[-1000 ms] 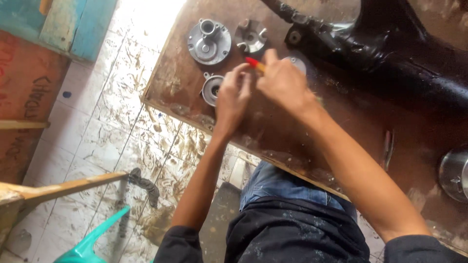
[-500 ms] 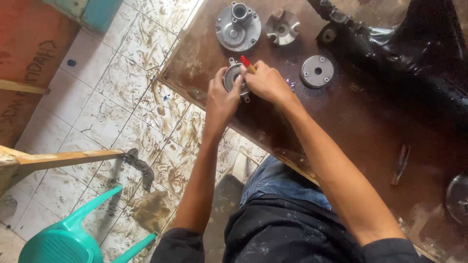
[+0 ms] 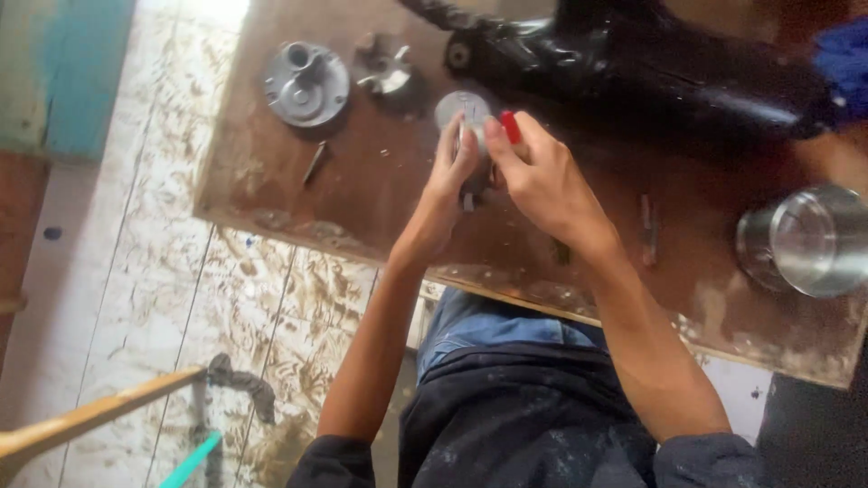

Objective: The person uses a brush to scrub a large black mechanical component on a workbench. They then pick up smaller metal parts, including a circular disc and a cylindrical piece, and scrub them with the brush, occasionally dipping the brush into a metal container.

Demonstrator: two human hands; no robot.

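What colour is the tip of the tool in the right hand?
Red, seen in the head view: the tool tip pokes above the right hand.

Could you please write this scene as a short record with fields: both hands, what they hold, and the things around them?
Left hand: raised over the board, fingers on a small round grey metal part
Right hand: beside the left, gripping a red-tipped tool
Surface: stained brown wooden board
Far left on board: round grey metal cover with a central tube
Next to it: notched metal piece
Far edge: large black glossy part
Right side: shiny metal cup
Floor: dirty white tiles
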